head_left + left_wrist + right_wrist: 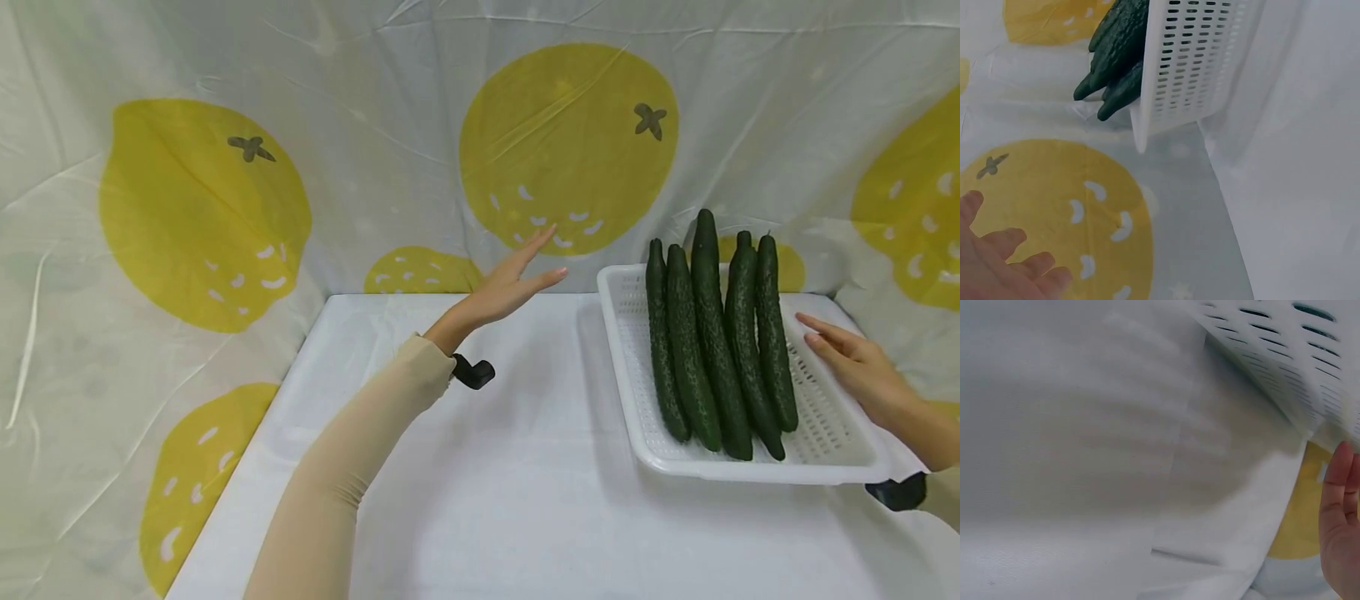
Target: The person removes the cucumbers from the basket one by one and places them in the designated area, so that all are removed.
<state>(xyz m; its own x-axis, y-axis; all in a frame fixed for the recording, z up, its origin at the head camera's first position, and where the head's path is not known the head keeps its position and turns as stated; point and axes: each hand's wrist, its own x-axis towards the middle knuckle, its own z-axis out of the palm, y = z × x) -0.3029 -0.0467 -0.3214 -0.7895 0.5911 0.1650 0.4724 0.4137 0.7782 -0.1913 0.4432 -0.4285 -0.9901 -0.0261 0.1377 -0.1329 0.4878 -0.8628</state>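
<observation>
Several long, dark green, bumpy cucumbers (718, 350) lie side by side lengthwise in a white slotted plastic basket (750, 475). Their far ends stick up past its back rim. To the left of the basket, my left hand (506, 287) is raised over the back of the table, thumb and fingers spread, holding nothing. In the left wrist view its loosely bent fingers (1038, 262) show apart from the basket wall (1150, 75). My right hand (858, 362) is at the basket's right side with fingers extended. The right wrist view has its fingertips (1342, 453) close beside the slotted wall (1297, 344).
A white cloth covers the table (487, 500). Behind it hangs a pale curtain (382, 150) printed with yellow lemons, which also runs down the left side. Black wrist mounts (474, 372) are on both wrists.
</observation>
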